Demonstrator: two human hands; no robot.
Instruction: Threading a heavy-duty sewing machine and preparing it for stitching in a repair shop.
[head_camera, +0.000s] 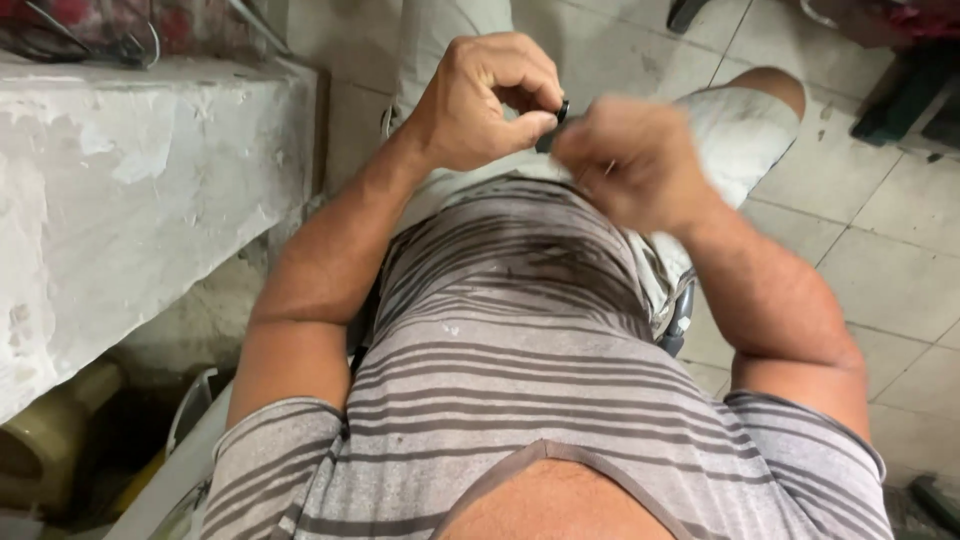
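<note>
Fingers (520, 125) of my left hand (480, 105) are curled in tight, and my thumb and first finger pinch a small black ring (563, 110) at about twelve o'clock in my view, just above my striped shirt (520, 340). My right hand (625, 165) sits at one o'clock, touching or almost touching the ring from the other side. It is blurry, so I cannot tell if its fingers are closed on the ring or just near it. I think the ring is very light and hard, and smooth enough to slip out. It seems best held by its rim, between two fingertips. A white ledge (130, 190) is at nine o'clock, and the tile floor (880, 250) is at three o'clock.
</note>
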